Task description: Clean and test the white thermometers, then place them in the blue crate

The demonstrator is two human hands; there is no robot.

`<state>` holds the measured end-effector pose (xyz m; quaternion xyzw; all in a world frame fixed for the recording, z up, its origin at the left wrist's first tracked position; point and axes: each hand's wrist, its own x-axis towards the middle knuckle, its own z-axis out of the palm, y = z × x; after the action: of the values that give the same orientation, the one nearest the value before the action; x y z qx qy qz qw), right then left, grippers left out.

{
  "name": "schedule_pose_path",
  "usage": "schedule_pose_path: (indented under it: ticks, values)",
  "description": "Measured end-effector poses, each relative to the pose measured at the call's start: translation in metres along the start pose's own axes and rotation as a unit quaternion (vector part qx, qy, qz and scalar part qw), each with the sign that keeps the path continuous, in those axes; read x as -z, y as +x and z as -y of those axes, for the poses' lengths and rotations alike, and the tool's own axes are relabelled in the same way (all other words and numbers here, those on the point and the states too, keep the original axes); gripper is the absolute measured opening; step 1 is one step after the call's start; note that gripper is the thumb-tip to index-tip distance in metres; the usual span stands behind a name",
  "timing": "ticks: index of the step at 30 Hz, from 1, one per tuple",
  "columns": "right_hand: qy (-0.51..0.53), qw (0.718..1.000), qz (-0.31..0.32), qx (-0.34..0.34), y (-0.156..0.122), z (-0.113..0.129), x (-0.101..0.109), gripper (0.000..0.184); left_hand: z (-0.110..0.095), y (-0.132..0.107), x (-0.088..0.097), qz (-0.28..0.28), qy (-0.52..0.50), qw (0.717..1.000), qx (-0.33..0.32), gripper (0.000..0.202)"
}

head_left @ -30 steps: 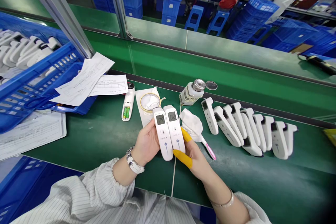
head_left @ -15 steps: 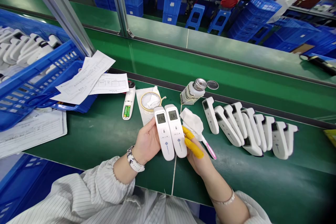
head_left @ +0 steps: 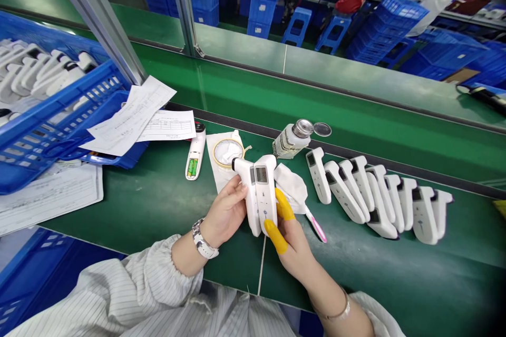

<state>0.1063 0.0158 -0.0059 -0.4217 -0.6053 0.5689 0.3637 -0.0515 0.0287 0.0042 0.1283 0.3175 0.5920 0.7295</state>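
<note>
Two white infrared thermometers are held side by side above the green bench. My left hand point(head_left: 226, 211) is closed around the left thermometer point(head_left: 250, 205), which is turned partly on its side. My right hand point(head_left: 290, 237), with yellow finger cots on two fingers, grips the right thermometer point(head_left: 265, 195), whose small screen faces me. Their bodies touch along the middle. Just behind lie a white cloth point(head_left: 290, 184), a pink-and-white brush-like handle point(head_left: 316, 226) and a roll of tape point(head_left: 228, 153) on white paper.
Several thermometers point(head_left: 346, 197) lie in a row at right. A pump bottle point(head_left: 291, 139) stands behind. At left are a thermometer with green batteries exposed point(head_left: 195, 155), paper sheets point(head_left: 132, 118) and a blue basket point(head_left: 59, 116) of thermometers. A metal post point(head_left: 103, 21) rises at left.
Both thermometers have been rotated toward each other, the left one now partly side-on. The right thumb has come onto the front of its thermometer. The screen digits no longer read clearly.
</note>
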Motion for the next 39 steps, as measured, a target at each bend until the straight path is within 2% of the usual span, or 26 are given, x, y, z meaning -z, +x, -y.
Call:
schedule_pose_path:
  ticks: [12,22,28,31,35,38,39]
  values:
    - [-0.054,0.997,0.047,-0.001,-0.001,-0.004,0.004,0.039,0.0,-0.002,-0.004,0.011,0.053,0.998,0.027,0.038]
    - [0.022,0.999,0.036,0.004,0.0,-0.002,0.004,0.041,0.002,0.0,0.0,0.018,0.042,0.999,0.008,0.037]
    - [0.108,0.991,0.081,0.01,-0.002,-0.002,0.002,0.044,0.008,0.001,0.007,0.019,0.112,0.993,-0.036,0.042]
    - [0.135,0.988,0.068,0.007,-0.002,-0.007,-0.002,0.051,0.014,0.0,0.01,0.009,0.137,0.99,-0.042,0.042]
    - [0.051,0.997,0.057,0.027,0.002,-0.011,-0.001,0.05,0.021,-0.004,0.007,0.025,0.139,0.99,0.007,0.055]
    - [-0.113,0.988,0.087,0.06,0.007,-0.005,0.019,0.043,0.024,-0.006,0.005,0.048,0.146,0.988,0.018,0.067]
    - [-0.178,0.979,0.073,0.073,0.008,-0.003,0.029,0.039,0.024,-0.006,0.005,0.049,0.154,0.987,0.022,0.069]
